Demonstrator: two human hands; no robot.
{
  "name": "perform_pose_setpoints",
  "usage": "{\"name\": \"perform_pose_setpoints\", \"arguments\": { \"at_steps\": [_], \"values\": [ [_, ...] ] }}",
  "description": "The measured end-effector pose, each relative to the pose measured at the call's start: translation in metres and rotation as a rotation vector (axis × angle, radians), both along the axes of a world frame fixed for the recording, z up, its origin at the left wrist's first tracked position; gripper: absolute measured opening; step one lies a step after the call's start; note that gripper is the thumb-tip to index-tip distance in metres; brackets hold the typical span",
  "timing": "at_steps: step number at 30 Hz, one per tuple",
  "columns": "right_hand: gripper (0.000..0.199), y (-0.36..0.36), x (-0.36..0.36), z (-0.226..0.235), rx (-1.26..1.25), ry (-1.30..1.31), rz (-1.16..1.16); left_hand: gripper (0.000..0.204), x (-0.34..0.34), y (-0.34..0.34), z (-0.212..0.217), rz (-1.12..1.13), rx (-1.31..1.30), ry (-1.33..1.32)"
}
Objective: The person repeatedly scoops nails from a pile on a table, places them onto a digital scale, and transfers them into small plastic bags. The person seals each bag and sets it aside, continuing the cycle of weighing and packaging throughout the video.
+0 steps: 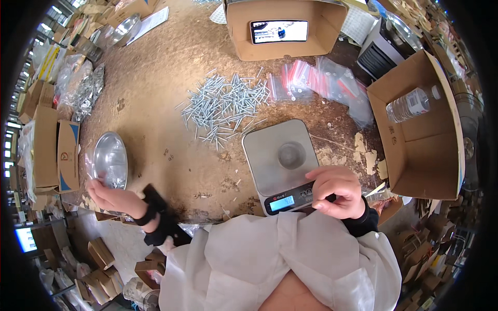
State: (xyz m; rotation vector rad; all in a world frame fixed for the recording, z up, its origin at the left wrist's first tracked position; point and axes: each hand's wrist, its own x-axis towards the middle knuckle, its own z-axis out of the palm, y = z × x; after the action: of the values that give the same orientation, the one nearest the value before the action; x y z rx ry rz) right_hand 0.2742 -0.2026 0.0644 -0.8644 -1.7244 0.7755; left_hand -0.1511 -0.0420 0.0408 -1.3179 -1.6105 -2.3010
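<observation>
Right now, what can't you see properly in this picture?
All in the head view:
Whether the left hand grips the metal bowl: too blurred.
Near right corner of the scale: the right hand covers it.
Bottom of the fastener pile: upper pieces hide it.

1. A smartphone [279, 31], screen lit, stood inside an upright cardboard box [327, 23] at the far side.
2. A clear plastic water bottle [410, 107] rested in an open carton [423, 160] on the right.
3. A paper sheet [154, 24] lay beside a second steel bowl [125, 30].
4. Crumpled plastic bags [89, 93] sat at the left.
</observation>
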Motion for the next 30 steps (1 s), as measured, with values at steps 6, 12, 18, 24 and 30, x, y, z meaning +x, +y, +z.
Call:
{"name": "perform_pose_setpoints", "arguments": {
  "at_steps": [6, 12, 18, 24, 30],
  "values": [
    [0.014, 0.005, 0.007, -0.002, 0.055, -0.136, -0.117, 0.026, -0.112, 0.012, -0.025, -0.143, -0.902, 0.753],
    [0.017, 0.009, 0.012, -0.001, -0.049, -0.279, -0.304, 0.018, -0.016, 0.024, 0.013, -0.237, -0.556, 0.751],
    [0.045, 0.023, 0.007, -0.002, -0.022, -0.501, -0.287, 0.037, 0.145, 0.065, -0.006, -1.137, -0.456, 0.985],
    [0.071, 0.028, 0.002, -0.005, -0.09, -0.565, -0.212, 0.073, 0.221, 0.093, -0.026, -0.897, -0.603, 1.353],
    [0.071, 0.032, 0.005, -0.009, -0.087, -0.533, -0.201, 0.052, 0.228, 0.097, -0.032, -0.912, -0.694, 1.341]
  ]
}}
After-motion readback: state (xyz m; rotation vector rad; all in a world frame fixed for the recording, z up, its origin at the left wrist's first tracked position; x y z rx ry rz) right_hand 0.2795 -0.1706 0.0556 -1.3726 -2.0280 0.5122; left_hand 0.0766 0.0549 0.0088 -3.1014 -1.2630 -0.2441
